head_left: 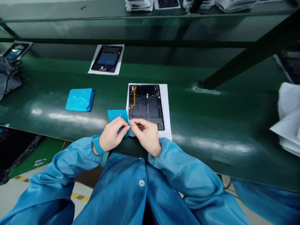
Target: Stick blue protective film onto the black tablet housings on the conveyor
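Close to the bench's front edge, my left hand (113, 133) pinches a blue film sheet (117, 114) near its right side. Thumb and forefinger of my right hand (147, 134) are closed at the same edge of the sheet, so both hands meet there. Just beyond them lies an opened tablet housing (146, 104), black inside with an orange ribbon cable (134, 98) on its left. It rests on white paper (165, 106), and my right hand covers its lower left corner. A stack of blue film sheets (79, 99) sits to the left.
A second tablet housing (107, 58) on white paper lies farther back on the green bench (199, 125). A dark slanted post (234, 62) rises at right. White papers (289, 115) are piled at the right edge. A grey bag (9, 75) lies at far left.
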### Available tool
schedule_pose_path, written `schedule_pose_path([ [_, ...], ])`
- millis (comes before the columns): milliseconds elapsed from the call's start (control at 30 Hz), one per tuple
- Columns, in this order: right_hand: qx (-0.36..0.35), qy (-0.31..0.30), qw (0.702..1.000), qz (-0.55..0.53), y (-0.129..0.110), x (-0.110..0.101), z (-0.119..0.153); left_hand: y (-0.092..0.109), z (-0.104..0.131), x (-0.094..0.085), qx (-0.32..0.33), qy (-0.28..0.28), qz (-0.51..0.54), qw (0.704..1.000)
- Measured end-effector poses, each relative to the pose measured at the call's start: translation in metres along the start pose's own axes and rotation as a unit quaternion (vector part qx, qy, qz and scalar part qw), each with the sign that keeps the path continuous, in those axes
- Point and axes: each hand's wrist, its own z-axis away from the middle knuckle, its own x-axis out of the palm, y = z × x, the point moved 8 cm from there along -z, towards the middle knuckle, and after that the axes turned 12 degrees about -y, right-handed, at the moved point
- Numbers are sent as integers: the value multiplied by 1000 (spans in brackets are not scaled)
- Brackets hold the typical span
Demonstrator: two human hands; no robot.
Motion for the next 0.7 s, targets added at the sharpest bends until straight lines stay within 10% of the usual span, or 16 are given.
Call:
schedule_pose_path([
  [300, -25, 25, 992, 117, -16, -12, -1, 3, 0, -11, 21, 5, -42, 999],
  [533, 45, 291, 949, 113, -2, -113, 20, -89, 15, -121, -128, 195, -63, 970],
  [600, 88, 227, 967, 71, 8, -96, 25, -111, 21, -150, -150, 222, -54, 962],
  [700, 144, -47, 988, 35, 22, 5, 46, -121, 19, -172, -147, 197, -53, 968],
])
